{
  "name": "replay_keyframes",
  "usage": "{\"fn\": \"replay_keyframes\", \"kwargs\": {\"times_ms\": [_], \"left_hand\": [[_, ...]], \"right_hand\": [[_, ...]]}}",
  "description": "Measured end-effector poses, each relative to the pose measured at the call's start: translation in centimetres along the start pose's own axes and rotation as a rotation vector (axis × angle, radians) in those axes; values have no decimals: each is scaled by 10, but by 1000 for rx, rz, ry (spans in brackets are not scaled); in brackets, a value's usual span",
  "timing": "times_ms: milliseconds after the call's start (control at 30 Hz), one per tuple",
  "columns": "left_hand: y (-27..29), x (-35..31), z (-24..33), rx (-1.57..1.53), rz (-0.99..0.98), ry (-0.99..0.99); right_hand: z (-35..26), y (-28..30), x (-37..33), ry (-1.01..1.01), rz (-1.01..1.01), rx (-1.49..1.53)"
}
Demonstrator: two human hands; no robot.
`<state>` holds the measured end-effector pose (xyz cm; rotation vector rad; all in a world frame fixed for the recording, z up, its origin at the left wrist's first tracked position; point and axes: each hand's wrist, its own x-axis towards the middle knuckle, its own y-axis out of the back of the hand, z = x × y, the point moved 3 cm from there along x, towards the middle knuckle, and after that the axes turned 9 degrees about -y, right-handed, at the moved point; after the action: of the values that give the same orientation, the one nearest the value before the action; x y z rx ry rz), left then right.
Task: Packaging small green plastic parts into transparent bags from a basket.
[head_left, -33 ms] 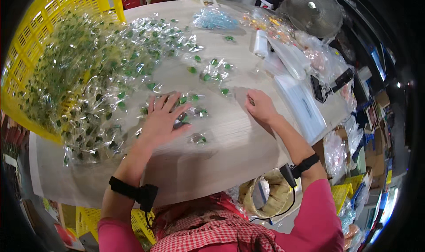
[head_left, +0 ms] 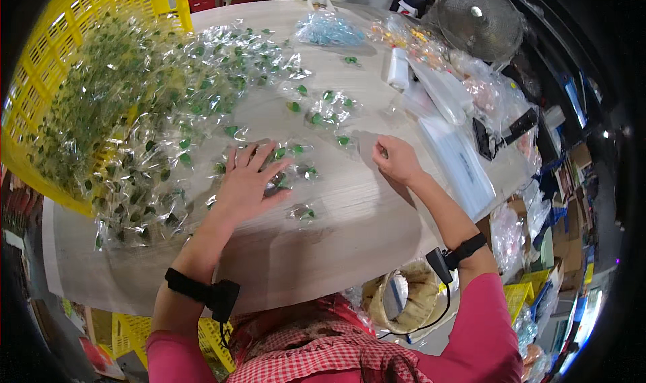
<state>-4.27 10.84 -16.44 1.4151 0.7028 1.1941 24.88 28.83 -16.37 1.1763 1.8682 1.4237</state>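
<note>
My left hand [head_left: 243, 186] lies palm down on the table with its fingers spread, over and beside several small clear packets [head_left: 307, 171] that hold green leaf-shaped pieces. Some of these packets are partly hidden under the fingers. To the right, my right hand [head_left: 398, 159] rests on the table, its fingers curled closed; what they hold, if anything, is hidden. Between and beyond the hands lies a loose cluster of the same packets [head_left: 330, 107]. One single packet [head_left: 303, 213] sits near my left thumb. A large heap of packets [head_left: 148, 141] spreads on the left.
A tipped yellow crate [head_left: 50, 50] stands at the left, the heap spilling from it. Light blue packets [head_left: 330, 29] lie at the far side. At right are flat clear bags [head_left: 457, 164], a phone-like device on a stand [head_left: 483, 137] and a fan [head_left: 476, 19]. A bin [head_left: 370, 295] stands below the table edge.
The view has shifted very slightly. Both hands and the packets stay where they were.
</note>
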Motion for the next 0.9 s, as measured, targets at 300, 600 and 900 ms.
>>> {"fn": "replay_keyframes", "kwargs": {"times_ms": [300,600,900], "left_hand": [[0,-3,-1,21,51,-26],[-3,-2,-3,-8,18,-1],[3,0,12,-87,56,-99]], "right_hand": [[-102,-15,72,411,162,-170],[-75,-18,-3,286,158,-47],[-40,-5,-59,320,295,4]]}}
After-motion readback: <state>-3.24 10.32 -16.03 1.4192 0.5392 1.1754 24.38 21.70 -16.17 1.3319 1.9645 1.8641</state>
